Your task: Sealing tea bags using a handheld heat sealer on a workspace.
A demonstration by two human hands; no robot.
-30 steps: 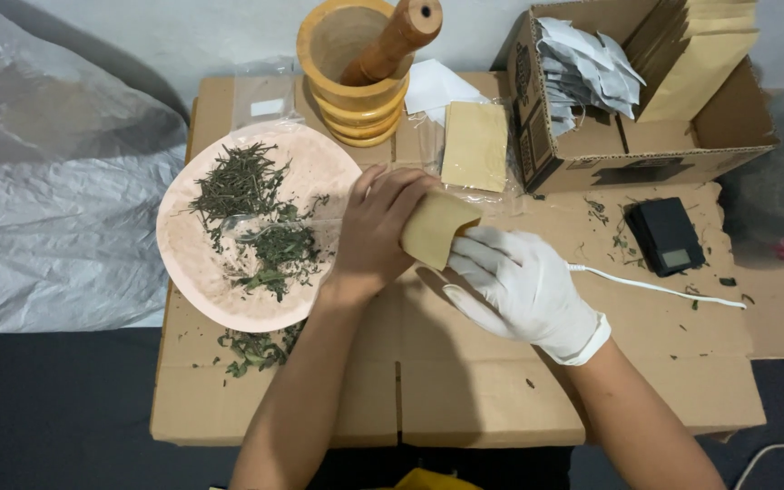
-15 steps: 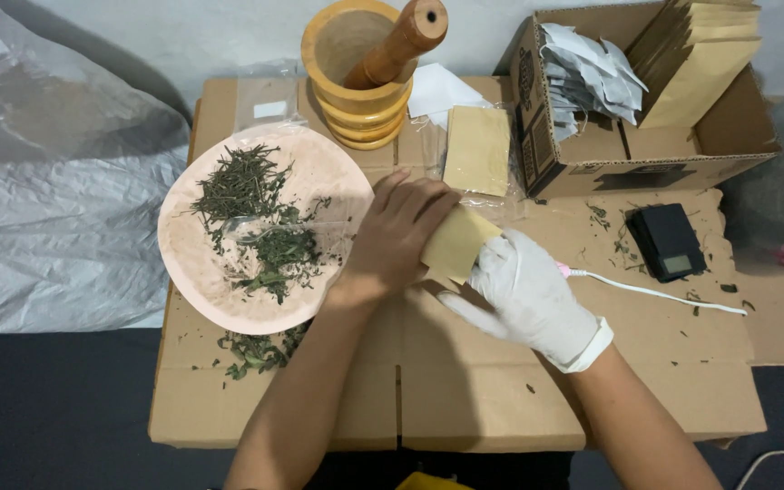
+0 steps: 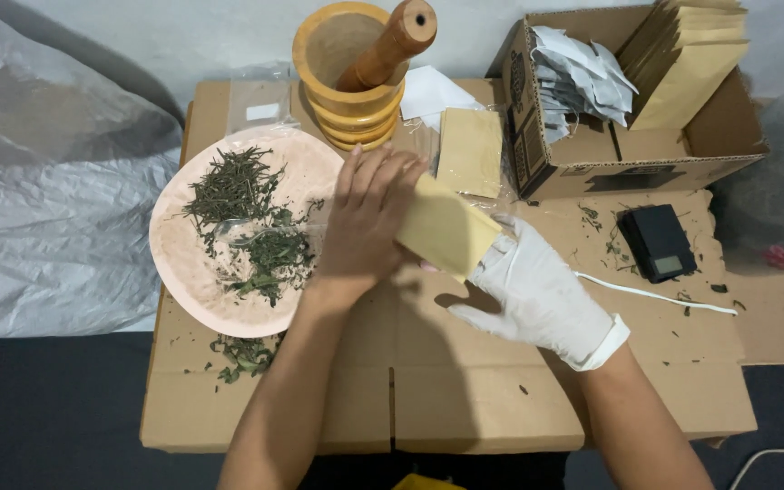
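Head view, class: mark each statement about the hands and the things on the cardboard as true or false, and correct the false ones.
1. The right hand wears a white glove. True.
2. Both hands hold the tan paper pouch. True; the left hand is bare.
3. The wooden mortar is empty. False: a wooden pestle leans in it.
4. The dried green leaves lie on a blue tray. False: they lie on a pale pink plate.
5. The small black scale sits inside the cardboard box. False: it sits in front of it.
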